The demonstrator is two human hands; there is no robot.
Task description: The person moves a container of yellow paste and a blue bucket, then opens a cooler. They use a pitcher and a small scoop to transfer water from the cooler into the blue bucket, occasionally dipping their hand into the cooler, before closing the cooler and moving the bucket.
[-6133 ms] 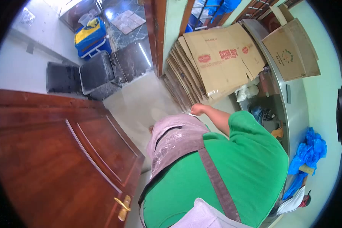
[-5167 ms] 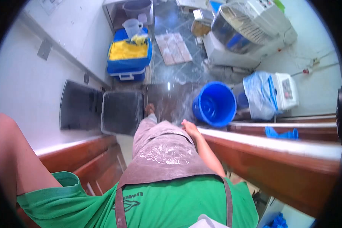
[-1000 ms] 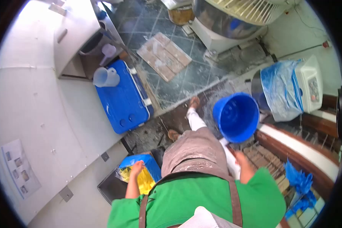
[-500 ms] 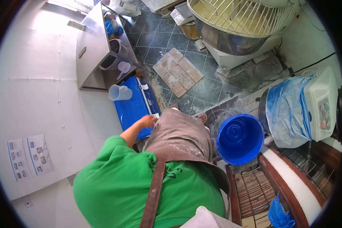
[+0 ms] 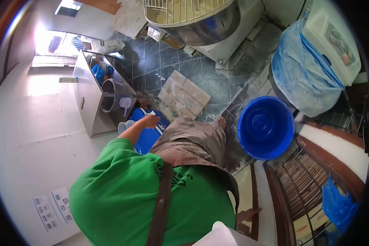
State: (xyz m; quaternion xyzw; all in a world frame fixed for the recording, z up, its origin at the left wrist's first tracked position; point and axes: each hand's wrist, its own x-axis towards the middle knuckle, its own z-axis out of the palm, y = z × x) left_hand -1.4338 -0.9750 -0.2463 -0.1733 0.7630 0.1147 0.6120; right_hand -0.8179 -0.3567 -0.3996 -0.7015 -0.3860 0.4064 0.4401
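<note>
My left hand (image 5: pixel 151 120) hangs above the blue cooler box (image 5: pixel 146 140), its fingers loosely bent and apart, with nothing visible in them. A translucent plastic jug (image 5: pixel 126 126) is partly hidden behind my forearm. At the lower right, my right hand (image 5: pixel 248 214) shows past the brown apron (image 5: pixel 188 139), fingers stretched out, beside a brown wooden edge (image 5: pixel 255 197). I see nothing in it. A round blue tub (image 5: pixel 265 128) stands on the floor to my right; its inside shows no contents.
A large mixer bowl (image 5: pixel 197 28) with a wire guard stands ahead. Flattened cardboard (image 5: pixel 184 95) lies on the dark tiles. To the left is a cabinet (image 5: pixel 90 94) with a bucket and white scoop (image 5: pixel 125 104). A plastic-covered machine (image 5: pixel 303 69) and racks flank the right.
My view has swung, bringing the window into sight and moving the mixer left. My right hand has come into view at the lower right. My left hand stays over the cooler.
</note>
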